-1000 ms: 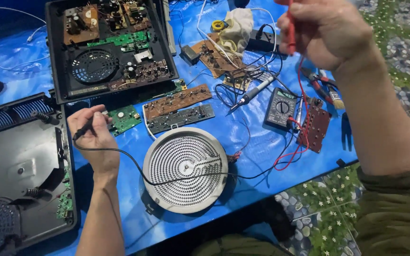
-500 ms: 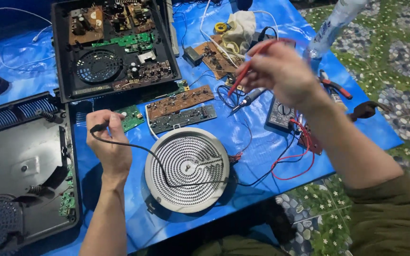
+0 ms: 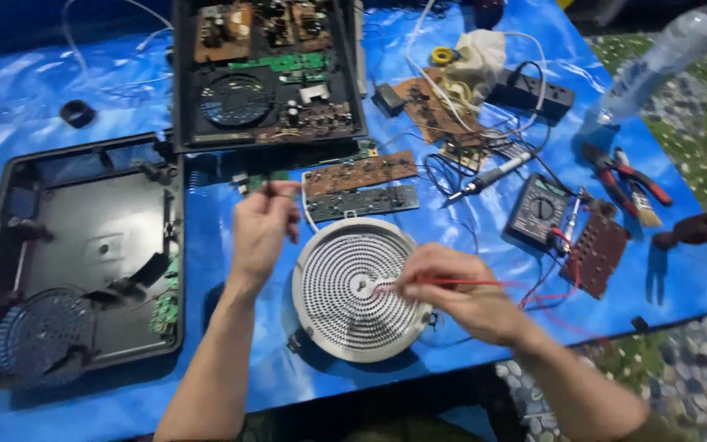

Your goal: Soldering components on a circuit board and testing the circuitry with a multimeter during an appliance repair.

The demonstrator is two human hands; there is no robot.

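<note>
The right hand [image 3: 468,299] pinches a red probe [image 3: 443,283] onto the round heating coil [image 3: 359,286] near the tabletop's [image 3: 222,327] front edge; the left hand [image 3: 262,229] grips something small, perhaps the other probe. Testing looks underway, nothing reassembled. The meter [image 3: 538,209] lies right, circuit boards [image 3: 359,188] beyond, open casings [image 3: 75,254] left; wires trail between.
</note>
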